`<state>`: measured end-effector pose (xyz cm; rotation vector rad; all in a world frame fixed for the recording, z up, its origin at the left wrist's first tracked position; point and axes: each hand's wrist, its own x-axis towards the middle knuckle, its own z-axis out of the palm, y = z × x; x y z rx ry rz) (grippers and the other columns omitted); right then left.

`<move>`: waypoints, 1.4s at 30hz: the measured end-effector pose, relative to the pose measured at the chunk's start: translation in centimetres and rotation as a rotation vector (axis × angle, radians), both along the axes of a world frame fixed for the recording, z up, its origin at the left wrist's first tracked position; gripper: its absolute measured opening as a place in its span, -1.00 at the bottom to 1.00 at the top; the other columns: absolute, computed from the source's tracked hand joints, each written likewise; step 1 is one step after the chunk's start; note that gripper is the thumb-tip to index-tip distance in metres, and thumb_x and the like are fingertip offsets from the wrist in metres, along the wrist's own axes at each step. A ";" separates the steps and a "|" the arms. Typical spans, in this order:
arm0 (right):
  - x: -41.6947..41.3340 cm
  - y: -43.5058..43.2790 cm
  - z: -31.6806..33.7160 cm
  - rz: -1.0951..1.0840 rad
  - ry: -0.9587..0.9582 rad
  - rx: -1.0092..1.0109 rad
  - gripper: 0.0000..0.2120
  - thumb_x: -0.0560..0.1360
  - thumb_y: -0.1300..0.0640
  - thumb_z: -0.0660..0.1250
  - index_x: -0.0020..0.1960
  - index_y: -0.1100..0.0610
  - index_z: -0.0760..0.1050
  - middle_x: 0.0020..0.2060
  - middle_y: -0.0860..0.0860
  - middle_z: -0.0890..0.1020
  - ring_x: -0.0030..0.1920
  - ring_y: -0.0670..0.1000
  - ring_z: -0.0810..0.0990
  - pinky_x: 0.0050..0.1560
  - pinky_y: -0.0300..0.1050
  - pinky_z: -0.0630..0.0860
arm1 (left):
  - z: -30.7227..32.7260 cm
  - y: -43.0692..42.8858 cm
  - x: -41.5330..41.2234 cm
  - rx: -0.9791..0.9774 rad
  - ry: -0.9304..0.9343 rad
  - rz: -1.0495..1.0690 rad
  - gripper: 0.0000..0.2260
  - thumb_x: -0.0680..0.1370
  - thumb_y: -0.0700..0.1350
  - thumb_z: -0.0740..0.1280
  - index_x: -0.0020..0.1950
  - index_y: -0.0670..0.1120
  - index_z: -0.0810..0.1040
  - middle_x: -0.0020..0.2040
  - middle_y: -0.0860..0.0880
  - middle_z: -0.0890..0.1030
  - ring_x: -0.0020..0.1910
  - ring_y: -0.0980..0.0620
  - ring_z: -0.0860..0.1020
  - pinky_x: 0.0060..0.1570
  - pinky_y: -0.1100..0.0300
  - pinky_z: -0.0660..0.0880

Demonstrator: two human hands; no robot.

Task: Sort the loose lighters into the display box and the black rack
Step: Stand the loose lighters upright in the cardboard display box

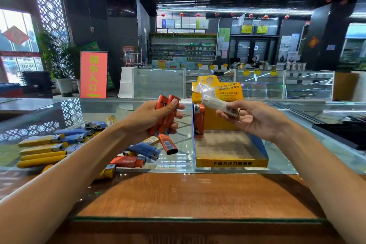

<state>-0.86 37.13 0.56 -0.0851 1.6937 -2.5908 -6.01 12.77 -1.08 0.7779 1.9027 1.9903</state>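
Gripping a bundle of orange plastic lighters in the left hand, pinching a pale, blurred lighter in the right hand over the yellow-and-blue cardboard display box, probably best tipping it upright and seating it against the standing orange lighters just below that hand.

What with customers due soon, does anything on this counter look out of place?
Yes: the loose lighters lie jumbled at mixed angles on the glass counter, left of the display box, which holds only orange lighters in its back left corner.
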 end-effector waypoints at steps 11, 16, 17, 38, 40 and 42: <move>0.1 -0.4 -0.4 0.057 0.011 -0.038 -0.55 0.42 0.38 0.23 0.29 0.40 0.24 -0.15 0.20 0.53 -0.34 -0.02 0.58 -0.32 -0.28 0.55 | -0.3 0.1 -0.4 0.023 -0.070 -0.056 -0.67 0.50 -0.04 0.26 0.18 -0.20 0.48 -0.25 -0.03 0.51 -0.37 0.08 0.48 -0.39 0.22 0.48; -0.4 -0.3 -0.7 0.082 0.022 0.027 -0.67 0.61 0.13 0.09 0.25 0.31 0.40 -0.06 0.18 0.59 -0.23 -0.03 0.56 -0.23 -0.23 0.53 | -0.4 0.1 -0.4 0.007 -0.056 -0.051 -0.65 0.49 -0.03 0.26 0.19 -0.21 0.47 -0.25 -0.03 0.50 -0.37 0.07 0.48 -0.38 0.21 0.47; -0.5 -0.3 -0.8 0.082 0.019 0.041 -0.67 0.62 0.12 0.06 0.23 0.30 0.42 -0.05 0.17 0.60 -0.23 -0.03 0.57 -0.23 -0.22 0.53 | -0.4 0.1 -0.4 0.002 -0.052 -0.046 -0.65 0.49 -0.03 0.26 0.19 -0.21 0.47 -0.25 -0.03 0.50 -0.37 0.08 0.48 -0.38 0.21 0.47; -2.5 -0.3 -1.8 -0.513 0.384 0.932 -0.87 0.36 0.16 0.47 -0.10 0.12 0.61 -0.15 0.05 0.65 -0.04 0.08 0.57 0.01 0.00 0.54 | -0.2 0.5 0.2 -0.041 -0.068 -0.084 -0.69 0.60 -0.17 0.15 0.21 -0.39 0.37 -0.26 -0.05 0.65 -0.33 0.10 0.55 -0.29 0.23 0.54; -2.9 -0.5 -1.6 -0.585 0.466 1.122 -0.82 0.37 0.13 0.47 -0.07 0.17 0.63 -0.14 0.08 0.65 -0.08 0.07 0.56 -0.05 0.00 0.53 | -0.2 0.5 0.2 -0.046 -0.064 -0.089 -0.69 0.60 -0.16 0.15 0.20 -0.40 0.38 -0.24 -0.05 0.66 -0.32 0.10 0.56 -0.29 0.23 0.54; -3.3 -0.8 -1.4 -0.602 0.544 1.223 -0.85 0.38 0.15 0.46 -0.08 0.20 0.64 -0.16 0.11 0.65 -0.13 0.04 0.53 -0.13 -0.07 0.48 | -0.3 0.5 0.3 -0.047 -0.062 -0.089 -0.69 0.61 -0.17 0.16 0.20 -0.39 0.39 -0.24 -0.05 0.66 -0.32 0.09 0.56 -0.28 0.23 0.55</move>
